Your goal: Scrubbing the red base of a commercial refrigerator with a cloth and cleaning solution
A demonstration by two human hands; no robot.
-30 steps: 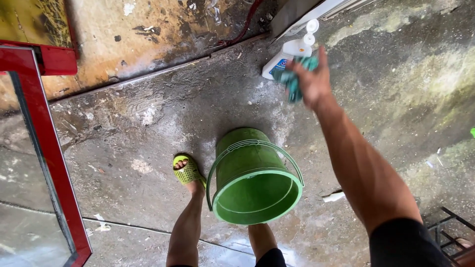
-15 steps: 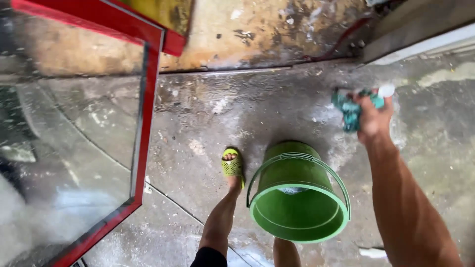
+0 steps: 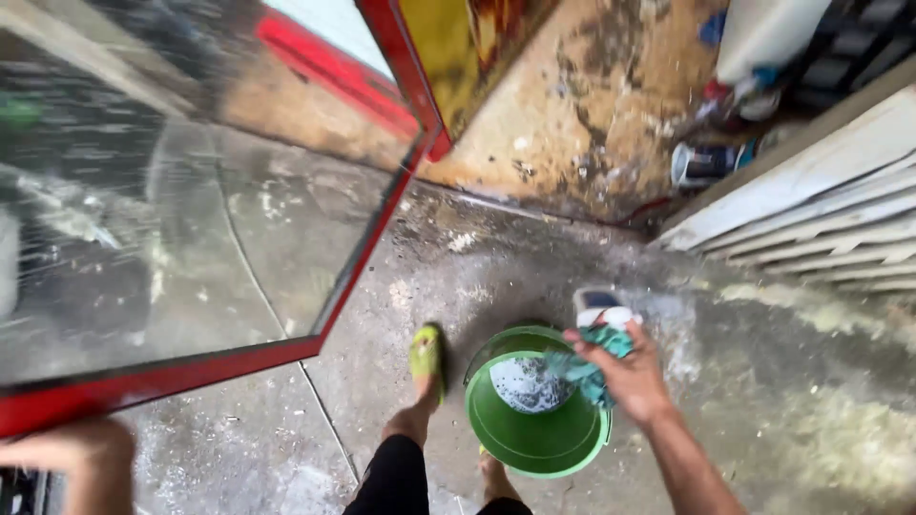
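Right hand (image 3: 630, 377) over the far rim of green bucket (image 3: 539, 448); fingers (image 3: 587, 341) curled tight around teal rag (image 3: 587, 367) and white spray bottle (image 3: 601, 307). Rag bunched under the fingers, hanging past them toward the bucket mouth; bottle top poking out beyond the fingertips on the far side. Bucket directly below the fingers, on wet concrete floor (image 3: 763, 420), with foamy water showing at the bottom.

Left hand (image 3: 72, 458) at the lower left frame edge, blurred, just under the red frame (image 3: 191, 377) of the glass door (image 3: 172, 219). Grip of left fingers: cannot tell; contact with the frame not resolvable either, nothing visible in the hand.

Foot in green sandal (image 3: 426, 351) on the floor, beside the bucket on the side away from the right fingers; second foot partly hidden just near side of the bucket.

Beyond the right fingertips: stained wall (image 3: 582, 105), white louvred panel (image 3: 821, 219) running off to the right, small clutter of containers at the wall base, too blurred to identify
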